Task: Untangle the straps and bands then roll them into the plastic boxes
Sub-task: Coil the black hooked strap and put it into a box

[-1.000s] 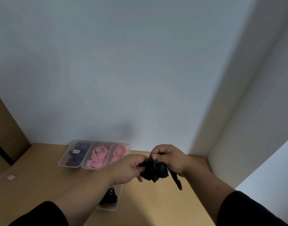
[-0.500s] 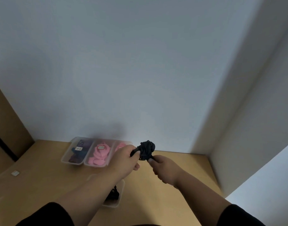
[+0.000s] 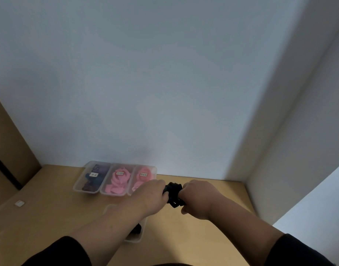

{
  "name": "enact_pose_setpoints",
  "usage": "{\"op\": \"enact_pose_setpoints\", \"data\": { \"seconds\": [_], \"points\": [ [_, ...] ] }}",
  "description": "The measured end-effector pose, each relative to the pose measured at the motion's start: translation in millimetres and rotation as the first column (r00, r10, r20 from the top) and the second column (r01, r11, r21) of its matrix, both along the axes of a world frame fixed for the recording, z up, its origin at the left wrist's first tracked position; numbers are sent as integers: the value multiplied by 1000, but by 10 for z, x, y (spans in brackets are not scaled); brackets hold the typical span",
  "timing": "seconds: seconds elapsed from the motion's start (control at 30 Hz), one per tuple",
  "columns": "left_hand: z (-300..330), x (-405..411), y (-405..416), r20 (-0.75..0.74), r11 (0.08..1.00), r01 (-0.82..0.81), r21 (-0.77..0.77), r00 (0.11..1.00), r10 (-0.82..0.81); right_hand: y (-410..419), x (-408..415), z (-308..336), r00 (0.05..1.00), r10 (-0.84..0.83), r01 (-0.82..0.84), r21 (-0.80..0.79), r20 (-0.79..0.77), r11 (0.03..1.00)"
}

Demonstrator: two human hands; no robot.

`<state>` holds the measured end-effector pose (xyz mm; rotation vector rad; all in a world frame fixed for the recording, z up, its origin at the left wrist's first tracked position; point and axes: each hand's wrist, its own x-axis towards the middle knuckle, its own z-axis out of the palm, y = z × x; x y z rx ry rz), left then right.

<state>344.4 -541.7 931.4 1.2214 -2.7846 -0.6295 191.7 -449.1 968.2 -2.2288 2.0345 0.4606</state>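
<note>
The black strap bundle point(image 3: 174, 193) has dropped lower, left hand point(image 3: 151, 196) and right hand point(image 3: 198, 198) both with grip curled on it, beside boxes point(image 3: 114, 178) holding pink and dark rolls.

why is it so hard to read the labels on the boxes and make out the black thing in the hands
Head view: dim, flat light and soft focus smear the labels on the plastic boxes. The black strap bundle shows no texture and is half hidden between the left hand and right hand. The wide-angle lens bends the wall corner, and a faint shadow lies on the wall above the boxes.
</note>
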Motion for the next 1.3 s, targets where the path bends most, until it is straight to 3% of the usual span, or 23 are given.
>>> {"op": "enact_pose_setpoints", "data": {
  "seconds": [0.1, 0.17, 0.33, 0.57, 0.63, 0.73, 0.87, 0.93, 1.1, 1.3],
  "points": [
    [3, -4, 42, 8, 1000, -2, 23, 1000, 1, 15, -25, 59, 995, 14, -17, 36, 99, 999],
    [2, 13, 88, 13, 999, 18, 43, 1000, -18, 14, -57, 110, 956, 19, -38, 58, 292, 998],
    [29, 74, 190, -10, 978, 146, 148, 989, -146, -3, -133, 119, 725, -86, 9, 114, 683, 993],
    [339, 201, 252, -37, 910, 256, 326, 965, -258, -31, -169, 91, 531, 84, -64, -59, 843, 996],
    [370, 214, 272, -140, 892, 259, 370, 965, -222, -44, -157, 96, 421, 49, -37, -37, 906, 999],
    [396, 221, 337, -339, 833, 268, 485, 935, -103, -26, -184, 81, 176, -49, 56, 40, 983, 998],
    [306, 232, 334, -542, 782, 264, 564, 833, 109, 7, -155, -22, -55, -107, 169, 115, 993, 979],
    [262, 218, 351, -596, 765, 271, 584, 783, 178, 14, -135, -50, -88, -132, 195, 147, 987, 970],
    [177, 161, 445, -687, 660, 368, 655, 654, 317, 19, -191, -197, -69, -164, 238, 176, 984, 955],
    [282, 158, 559, -700, 516, 475, 713, 448, 555, 62, -306, -225, -245, -196, 277, 263, 949, 924]
  ]
}}
